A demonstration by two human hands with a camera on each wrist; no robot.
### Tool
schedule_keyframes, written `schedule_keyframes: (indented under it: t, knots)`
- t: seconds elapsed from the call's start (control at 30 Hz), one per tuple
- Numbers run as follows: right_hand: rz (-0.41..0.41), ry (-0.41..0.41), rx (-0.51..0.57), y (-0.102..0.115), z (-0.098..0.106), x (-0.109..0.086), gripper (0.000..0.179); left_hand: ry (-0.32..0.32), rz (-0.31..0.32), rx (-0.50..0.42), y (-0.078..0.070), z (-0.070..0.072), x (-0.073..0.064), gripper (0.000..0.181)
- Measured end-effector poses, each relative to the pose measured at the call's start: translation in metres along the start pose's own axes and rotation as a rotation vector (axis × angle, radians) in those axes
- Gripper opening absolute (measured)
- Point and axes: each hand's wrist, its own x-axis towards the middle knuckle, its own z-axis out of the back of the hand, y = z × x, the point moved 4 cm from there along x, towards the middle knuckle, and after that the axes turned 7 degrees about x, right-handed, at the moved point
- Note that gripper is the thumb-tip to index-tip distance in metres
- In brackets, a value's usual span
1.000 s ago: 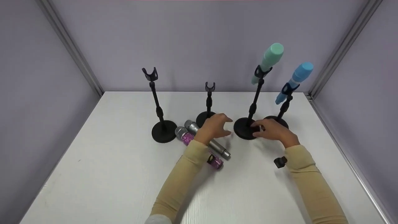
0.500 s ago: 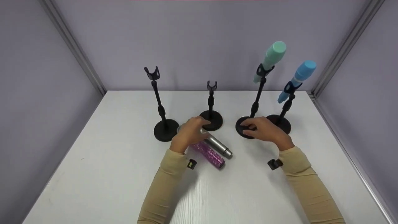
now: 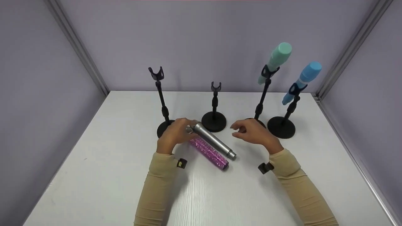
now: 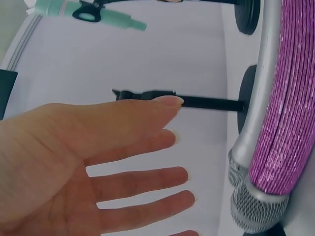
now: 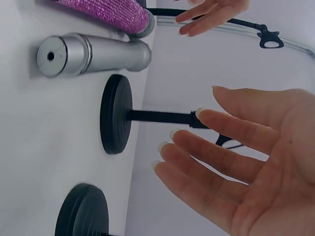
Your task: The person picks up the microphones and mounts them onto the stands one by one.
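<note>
My left hand (image 3: pixel 176 133) hovers over the head end of a glittery purple microphone (image 3: pixel 209 153); its fingers are spread and hold nothing in the left wrist view. Beside that microphone lies a silver microphone (image 3: pixel 215 140), its head partly hidden behind the hand in the head view. To the right, my right hand (image 3: pixel 252 132) hangs above the table with relaxed fingers and nothing in them. It hides part of the base of the stand that bears a mint-green microphone (image 3: pixel 279 56). A low black stand (image 3: pixel 214 121) with a bare clip stands behind the two lying microphones.
At the left, a taller black stand (image 3: pixel 160 94) has a bare clip, its base partly behind my left hand. A blue microphone (image 3: pixel 309 73) rests in the clip of the rightmost stand (image 3: pixel 281 127). Grey walls (image 3: pixel 188 44) enclose the white table (image 3: pixel 94 175).
My left hand has moved left, off the silver microphone's middle to the microphones' head ends. My right hand has shifted left, away from the base of the mint-green microphone's stand.
</note>
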Motion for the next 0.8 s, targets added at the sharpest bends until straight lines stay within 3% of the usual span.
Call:
schedule_keyframes:
  t: [0.23, 0.5, 0.8]
  knots:
    - [-0.018, 0.039, 0.027, 0.006, -0.02, 0.014, 0.028, -0.001, 0.063, -0.019, 0.013, 0.007, -0.004, 0.044]
    - [-0.121, 0.093, -0.024, 0.002, -0.043, 0.045, 0.034, 0.04, 0.141, -0.044, 0.021, 0.009, -0.004, 0.051]
    - [-0.194, 0.137, -0.082, 0.001, -0.063, 0.068, 0.039, 0.052, 0.151, -0.041, 0.025, 0.006, -0.006, 0.055]
